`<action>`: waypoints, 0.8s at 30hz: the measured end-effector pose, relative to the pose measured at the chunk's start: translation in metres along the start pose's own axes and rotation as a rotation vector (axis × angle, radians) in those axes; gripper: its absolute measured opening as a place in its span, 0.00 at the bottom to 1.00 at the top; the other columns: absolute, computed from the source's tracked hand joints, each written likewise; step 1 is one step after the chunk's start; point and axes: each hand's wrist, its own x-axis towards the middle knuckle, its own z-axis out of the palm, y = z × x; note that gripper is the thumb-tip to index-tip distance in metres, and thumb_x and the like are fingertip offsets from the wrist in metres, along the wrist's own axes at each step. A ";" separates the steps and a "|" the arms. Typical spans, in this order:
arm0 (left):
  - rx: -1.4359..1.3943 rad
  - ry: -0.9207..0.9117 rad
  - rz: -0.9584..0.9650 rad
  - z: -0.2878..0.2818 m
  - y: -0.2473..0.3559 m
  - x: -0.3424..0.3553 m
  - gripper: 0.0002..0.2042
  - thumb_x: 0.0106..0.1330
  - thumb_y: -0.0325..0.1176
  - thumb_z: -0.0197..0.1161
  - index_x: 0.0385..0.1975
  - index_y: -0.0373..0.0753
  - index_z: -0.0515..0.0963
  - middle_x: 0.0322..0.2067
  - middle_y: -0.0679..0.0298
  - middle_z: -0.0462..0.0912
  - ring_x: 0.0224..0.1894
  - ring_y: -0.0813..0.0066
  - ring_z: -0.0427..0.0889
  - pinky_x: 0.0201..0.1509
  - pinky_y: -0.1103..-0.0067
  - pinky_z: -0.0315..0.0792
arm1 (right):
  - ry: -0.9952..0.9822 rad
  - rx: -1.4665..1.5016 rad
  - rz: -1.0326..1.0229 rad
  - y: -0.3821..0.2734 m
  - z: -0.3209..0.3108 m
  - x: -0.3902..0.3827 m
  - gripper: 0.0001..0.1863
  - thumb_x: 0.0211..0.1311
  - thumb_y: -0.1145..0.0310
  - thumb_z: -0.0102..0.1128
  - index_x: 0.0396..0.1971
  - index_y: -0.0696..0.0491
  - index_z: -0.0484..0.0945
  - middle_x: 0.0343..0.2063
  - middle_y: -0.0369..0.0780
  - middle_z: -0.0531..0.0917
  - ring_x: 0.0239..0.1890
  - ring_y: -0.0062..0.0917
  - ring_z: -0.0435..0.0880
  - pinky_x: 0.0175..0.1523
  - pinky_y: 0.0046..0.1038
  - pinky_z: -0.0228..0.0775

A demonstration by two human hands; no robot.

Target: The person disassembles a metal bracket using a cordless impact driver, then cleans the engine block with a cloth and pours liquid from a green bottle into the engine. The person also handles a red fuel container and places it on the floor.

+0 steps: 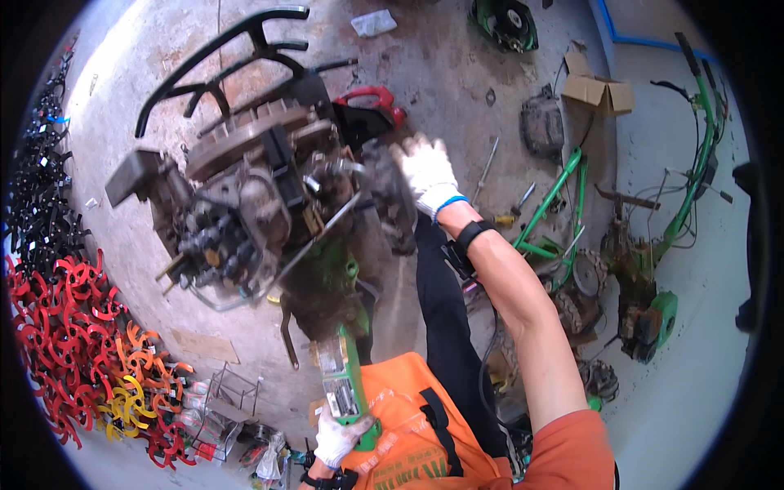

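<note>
A machine stands in front of me, with a greasy engine (253, 196) on a green metal body. From that body a green bar (353, 376) with metal label plates reaches toward my orange apron (408, 400). My left hand (333, 437), in a white glove, is closed around the near end of this bar. My right hand (429, 173), also gloved, lies against a dark rounded part (388, 196) on the engine's right side. Its fingers look slightly apart, with their undersides hidden. A black guard frame (220, 65) projects from the engine's far side.
Red, orange and yellow curved blades (65, 343) are heaped at left, beside black parts (49, 171). A wire rack (233, 392) stands nearby. On the right are green tubes (555, 196), a cardboard box (600, 86), a dirty engine part (541, 122) and a green machine frame (694, 171).
</note>
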 end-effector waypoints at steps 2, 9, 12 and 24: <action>0.079 0.033 0.045 0.002 0.001 0.000 0.26 0.56 0.35 0.85 0.53 0.36 0.81 0.41 0.62 0.91 0.37 0.75 0.90 0.44 0.73 0.86 | -0.236 0.087 -0.032 0.006 0.010 0.023 0.11 0.66 0.68 0.60 0.45 0.49 0.87 0.42 0.46 0.90 0.46 0.43 0.91 0.49 0.46 0.81; -0.030 0.075 -0.016 0.017 0.022 -0.002 0.25 0.57 0.27 0.83 0.53 0.36 0.79 0.40 0.65 0.90 0.38 0.76 0.90 0.45 0.75 0.85 | -0.278 0.323 -0.062 0.020 0.028 0.033 0.08 0.57 0.69 0.65 0.35 0.50 0.89 0.30 0.48 0.91 0.37 0.47 0.92 0.40 0.48 0.82; -0.049 0.060 -0.047 0.019 0.024 -0.003 0.24 0.57 0.26 0.82 0.53 0.36 0.79 0.40 0.66 0.90 0.39 0.77 0.90 0.46 0.75 0.86 | -0.263 0.362 -0.036 0.021 0.023 0.034 0.07 0.58 0.69 0.65 0.34 0.49 0.90 0.30 0.48 0.91 0.37 0.47 0.92 0.40 0.48 0.81; -0.018 -0.012 -0.016 0.003 0.015 0.002 0.29 0.57 0.24 0.82 0.60 0.33 0.78 0.44 0.63 0.90 0.41 0.75 0.90 0.47 0.74 0.87 | -0.287 0.383 -0.056 0.020 0.011 0.030 0.08 0.54 0.69 0.66 0.33 0.49 0.90 0.28 0.48 0.90 0.35 0.49 0.92 0.40 0.48 0.82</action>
